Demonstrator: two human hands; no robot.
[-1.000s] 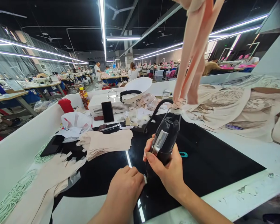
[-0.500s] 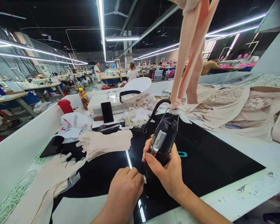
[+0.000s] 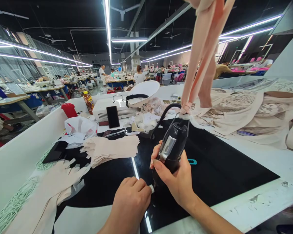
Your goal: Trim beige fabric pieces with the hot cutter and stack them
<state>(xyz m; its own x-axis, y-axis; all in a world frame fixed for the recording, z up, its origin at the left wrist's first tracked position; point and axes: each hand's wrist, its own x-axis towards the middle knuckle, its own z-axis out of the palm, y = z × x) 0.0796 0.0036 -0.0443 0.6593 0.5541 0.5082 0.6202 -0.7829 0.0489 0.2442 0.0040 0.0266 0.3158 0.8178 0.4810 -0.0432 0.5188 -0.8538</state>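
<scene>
My right hand (image 3: 180, 185) is wrapped round a black corded hand-held power tool (image 3: 173, 143) with a silver switch, its lower end down at the black board (image 3: 222, 169). Peach fabric strips (image 3: 200, 55) hang from above and are tied at the tool's top. Close beside the tool's lower end, my left hand (image 3: 132, 200) rests on the board with its fingers curled closed. A small pale scrap (image 3: 151, 188) shows at its fingertips; the rest of what it may hold is hidden. A teal clip-like loop (image 3: 192, 161) lies just right of my right hand.
Stacked beige fabric pieces (image 3: 114, 149) lie left of centre, with longer pieces (image 3: 44, 191) nearer me. Behind are a phone (image 3: 112, 117), a white box (image 3: 104, 112) and a visor (image 3: 146, 91). Beige garments (image 3: 244, 113) are heaped at right. A low white wall (image 3: 26, 143) edges the left side.
The view has shifted slightly, so everything sits a little differently in the frame. Both hands and the tool keep almost the same place on the board.
</scene>
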